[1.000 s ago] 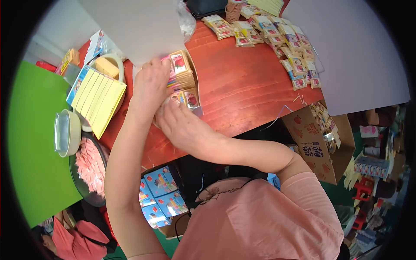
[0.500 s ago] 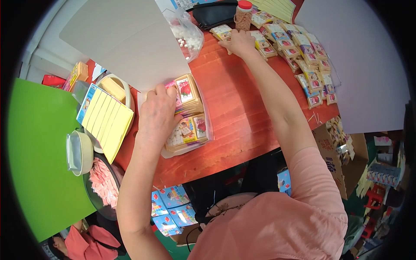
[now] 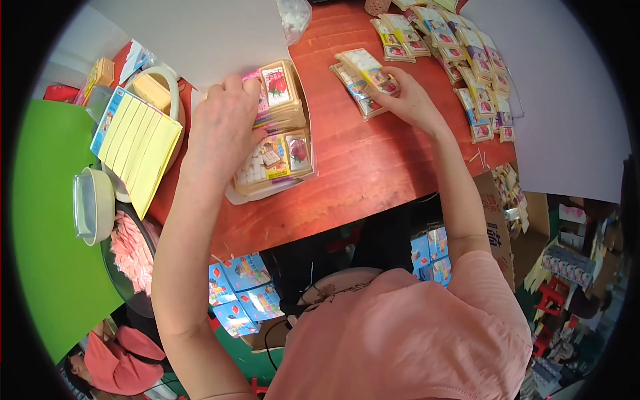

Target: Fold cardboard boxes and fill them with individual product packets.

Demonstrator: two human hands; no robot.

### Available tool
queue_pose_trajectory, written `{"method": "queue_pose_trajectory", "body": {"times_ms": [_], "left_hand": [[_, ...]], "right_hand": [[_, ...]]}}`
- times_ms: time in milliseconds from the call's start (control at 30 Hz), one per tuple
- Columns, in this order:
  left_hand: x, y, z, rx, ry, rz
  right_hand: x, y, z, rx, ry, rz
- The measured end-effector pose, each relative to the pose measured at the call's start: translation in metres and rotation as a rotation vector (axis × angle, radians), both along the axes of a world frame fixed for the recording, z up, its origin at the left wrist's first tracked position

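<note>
Right hand [image 3: 412, 100]: since half a second ago it is coming back toward me from the jar, bringing the held packs [image 3: 359, 67] along to mid-table.
Shirt: pink [image 3: 400, 333], filling the view nearest me.
Blue boxes [image 3: 250, 300]: lying in a group below the table's near edge.
Carton [image 3: 497, 233]: standing open beyond my right elbow, off the table's edge.
Pink pile [image 3: 131, 250]: lying in a dark bowl [image 3: 112, 261] out to my left.
Yellow sheets [image 3: 143, 153]: leaning at a slant, left of my left forearm.
White box [image 3: 241, 195]: resting on the red table [image 3: 387, 160], its tall flap rising behind, boxed packs [image 3: 280, 157] lining it in two stacks.
Left hand [image 3: 227, 120]: curling over the left side of the boxed packs; whether I am gripping or only steadying them, I cannot tell.
Right grip: grasping the held packs at their right end, one lying askew over another, right of the white box; whether the lower one is touching wood, I cannot tell.
Far packs [image 3: 467, 60]: lying in overlapping rows to the right.
Clear bag [image 3: 293, 20]: sitting beside the flap, holding white pieces.
Jar [image 3: 377, 7]: standing farthest, mostly cut off.
</note>
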State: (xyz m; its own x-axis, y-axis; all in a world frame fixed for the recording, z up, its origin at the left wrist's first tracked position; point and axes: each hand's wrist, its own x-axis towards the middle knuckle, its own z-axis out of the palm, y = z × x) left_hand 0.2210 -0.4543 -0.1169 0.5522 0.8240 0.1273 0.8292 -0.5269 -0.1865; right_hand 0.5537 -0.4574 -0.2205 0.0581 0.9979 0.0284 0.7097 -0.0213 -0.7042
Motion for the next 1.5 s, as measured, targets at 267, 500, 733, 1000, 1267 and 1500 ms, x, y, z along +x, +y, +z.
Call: {"method": "queue_pose_trajectory", "body": {"times_ms": [267, 500, 733, 1000, 1267, 1500], "left_hand": [[-0.008, 0.004, -0.012, 0.062, -0.05, -0.061], [-0.012, 0.019, -0.028, 0.203, -0.16, -0.228], [-0.022, 0.026, -0.028, 0.081, -0.187, -0.249], [-0.025, 0.026, -0.026, 0.036, -0.179, -0.197], [-0.034, 0.041, -0.04, 0.083, -0.217, -0.205], [-0.022, 0.009, -0.009, 0.218, -0.258, -0.308]], "right_hand": [[-0.051, -0.035, -0.003, 0.005, -0.513, -0.129], [-0.013, -0.028, -0.02, 0.235, -0.43, -0.015], [-0.051, -0.091, 0.173, 0.279, -0.042, 0.411], [-0.168, -0.036, 0.177, -0.04, -0.701, 0.909], [-0.179, -0.041, 0.121, 0.349, -0.634, 0.885], [-0.183, -0.041, 0.113, -0.008, -0.775, 0.812]]}}
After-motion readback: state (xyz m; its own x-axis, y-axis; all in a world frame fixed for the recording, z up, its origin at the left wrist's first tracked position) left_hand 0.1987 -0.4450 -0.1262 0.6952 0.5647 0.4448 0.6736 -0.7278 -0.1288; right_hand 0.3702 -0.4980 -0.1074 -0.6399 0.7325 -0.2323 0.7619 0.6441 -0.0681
